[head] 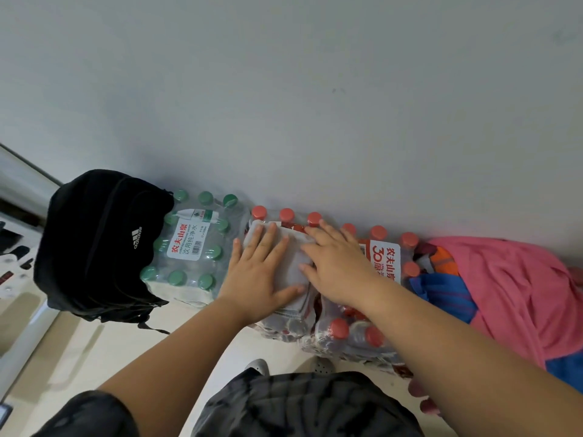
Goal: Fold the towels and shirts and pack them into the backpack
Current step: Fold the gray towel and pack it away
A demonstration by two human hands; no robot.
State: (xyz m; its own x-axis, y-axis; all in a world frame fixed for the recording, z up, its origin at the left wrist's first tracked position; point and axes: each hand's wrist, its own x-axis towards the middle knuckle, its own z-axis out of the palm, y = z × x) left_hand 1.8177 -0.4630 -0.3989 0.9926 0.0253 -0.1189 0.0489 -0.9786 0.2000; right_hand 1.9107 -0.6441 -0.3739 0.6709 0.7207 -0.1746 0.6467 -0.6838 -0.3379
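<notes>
1. The grey wall (315,74) fills the top of my view. Everything else sits in a row at its foot, on the pale floor (94,357).
2. The unfolded clothes are heaped at the right end of the row. A pink garment (511,279) lies on top, with blue cloth (444,291) tucked against the right edge of the red-capped bottle pack (362,335).
3. The black backpack (101,244) slumps over the left edge of the green-capped bottle pack (189,247), well apart from the heap. I cannot tell whether its zip is open.
4. The red-capped bottle pack is my folding surface, and its top is bumpy caps under slick wrap.
5. The grey towel (293,257) lies folded on the left part of that pack's top. Its near end droops over the front edge.
6. My left hand (255,272) and right hand (337,269) both lie flat on the towel. The fingers are straight and spread, pressing down and grasping nothing.
7. What could go wrong, as I judge it:
   - The towel may slide off the front edge when I lift my palms, because the wrap is slippery and part of the towel already overhangs.
   - The fold may spring open on the way to the backpack if I pick it up by one layer only.
   - The backpack may topple off the green caps when I push the towel in — it sits on an edge with nothing to brace it.
</notes>
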